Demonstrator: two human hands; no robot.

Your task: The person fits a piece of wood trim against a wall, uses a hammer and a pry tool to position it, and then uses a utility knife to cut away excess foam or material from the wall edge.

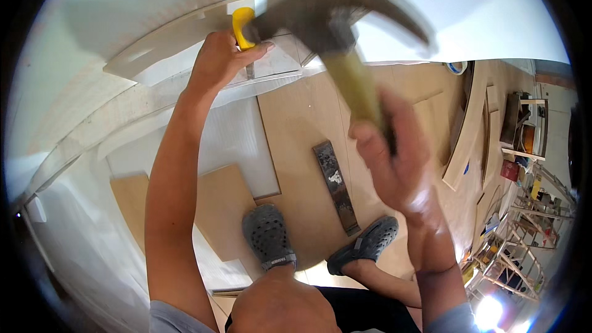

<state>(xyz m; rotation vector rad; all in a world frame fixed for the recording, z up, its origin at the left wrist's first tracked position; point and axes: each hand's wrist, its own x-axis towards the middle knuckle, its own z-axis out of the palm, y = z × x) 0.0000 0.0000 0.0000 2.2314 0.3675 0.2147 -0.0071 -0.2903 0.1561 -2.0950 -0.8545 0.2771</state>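
Observation:
A claw hammer with a dark steel head and a yellowish handle is gripped in my right hand. Its head looks slightly blurred and appears beside the top of a yellow-handled chisel; whether the two touch I cannot tell. My left hand is closed around the chisel, which stands upright at the base of the wall, with a bit of metal blade showing below the fingers. Behind that hand, a pale strip of board leans along the wall.
Wood floor planks run up to the wall, beside white underlay. A dark flat metal bar lies between my feet in grey clogs. Loose planks, a tape roll and a cluttered wooden frame are on the right.

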